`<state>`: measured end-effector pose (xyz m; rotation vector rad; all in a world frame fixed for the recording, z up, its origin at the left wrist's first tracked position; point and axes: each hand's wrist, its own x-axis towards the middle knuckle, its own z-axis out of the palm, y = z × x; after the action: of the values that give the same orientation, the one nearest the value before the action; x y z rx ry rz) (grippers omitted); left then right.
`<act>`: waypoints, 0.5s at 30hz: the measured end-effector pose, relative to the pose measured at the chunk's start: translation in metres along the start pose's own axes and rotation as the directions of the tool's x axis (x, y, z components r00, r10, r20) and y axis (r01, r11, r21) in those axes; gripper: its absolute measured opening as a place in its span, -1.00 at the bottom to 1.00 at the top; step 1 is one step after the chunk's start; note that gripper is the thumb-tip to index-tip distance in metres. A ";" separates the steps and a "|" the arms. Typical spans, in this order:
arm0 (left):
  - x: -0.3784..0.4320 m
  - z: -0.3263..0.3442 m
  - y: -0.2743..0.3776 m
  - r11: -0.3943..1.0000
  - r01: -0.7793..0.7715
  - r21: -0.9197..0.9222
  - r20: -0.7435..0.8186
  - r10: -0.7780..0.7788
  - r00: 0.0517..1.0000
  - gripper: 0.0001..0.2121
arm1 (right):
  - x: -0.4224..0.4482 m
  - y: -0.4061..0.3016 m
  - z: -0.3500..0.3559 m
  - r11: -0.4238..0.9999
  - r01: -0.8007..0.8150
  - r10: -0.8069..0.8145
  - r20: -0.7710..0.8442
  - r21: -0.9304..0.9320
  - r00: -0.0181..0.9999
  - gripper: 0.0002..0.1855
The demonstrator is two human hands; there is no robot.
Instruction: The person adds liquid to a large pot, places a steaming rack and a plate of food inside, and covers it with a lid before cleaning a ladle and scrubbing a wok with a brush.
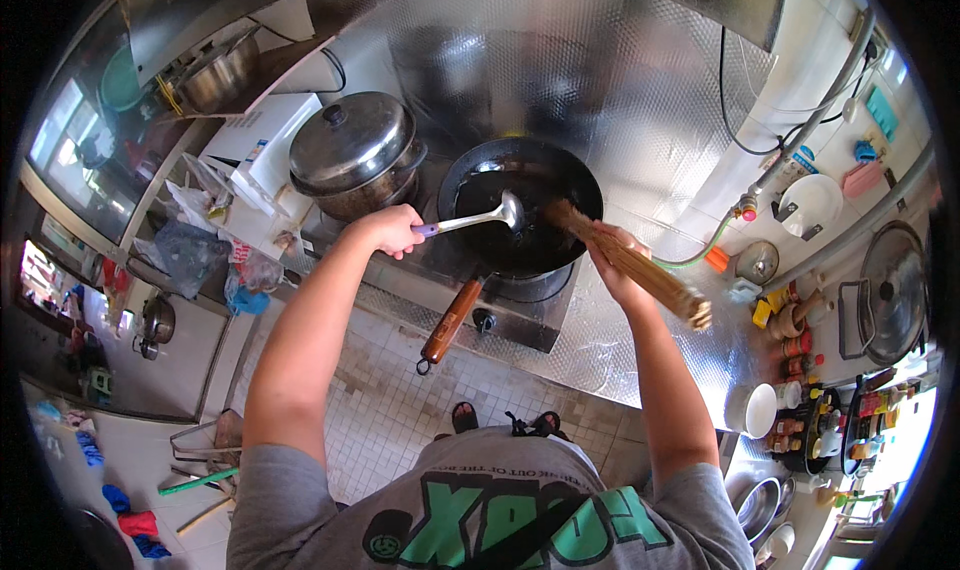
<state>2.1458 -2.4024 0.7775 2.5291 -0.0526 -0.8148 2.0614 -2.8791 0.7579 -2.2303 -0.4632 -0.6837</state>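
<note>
My left hand (390, 231) is closed around the purple handle end of a metal ladle (510, 208), whose bowl hangs over the black wok (480, 187). In my right hand (619, 259) is a bundled bamboo wok brush (645, 270), slanting down to the left with its blurred tip over the right part of the wok. The wok sits on a gas stove (547, 322), and its wooden handle (455, 315) points toward me. Dark liquid or a wet sheen shows inside the wok; which one I cannot tell.
A lidded steel pot (352, 146) stands close left of the wok. Behind it are a white box (262, 146) and plastic bags (187, 255). A green hose (694, 261) runs at the right. Farther right stand a white container (752, 411) and seasoning bottles (795, 367).
</note>
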 end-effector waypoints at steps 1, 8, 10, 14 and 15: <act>0.004 0.004 -0.002 0.990 -0.036 0.135 -0.092 0.049 0.995 -0.75 | 0.006 0.006 0.006 0.999 0.036 -0.036 -0.061 0.006 0.998 -0.65; -0.003 0.014 0.001 0.956 -0.019 0.294 -0.338 0.123 0.933 -0.67 | -0.011 -0.023 0.017 0.928 0.000 0.026 -0.066 0.372 0.998 -0.64; -0.006 0.016 -0.003 0.952 -0.045 0.303 -0.334 0.150 0.931 -0.66 | -0.019 -0.041 0.014 0.952 -0.127 0.104 0.094 0.280 0.990 -0.63; -0.006 0.016 0.005 0.958 -0.058 0.281 -0.304 0.146 0.942 -0.69 | -0.010 -0.009 0.030 0.963 -0.043 0.065 -0.075 0.268 0.995 -0.63; -0.008 0.016 0.001 0.960 -0.051 0.275 -0.308 0.138 0.941 -0.69 | -0.015 -0.035 0.023 0.967 -0.029 0.034 -0.015 0.254 0.999 -0.68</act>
<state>2.1304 -2.4087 0.7710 2.8544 -0.1849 -0.3619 2.0389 -2.8406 0.7547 -1.9840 -0.4770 -0.5937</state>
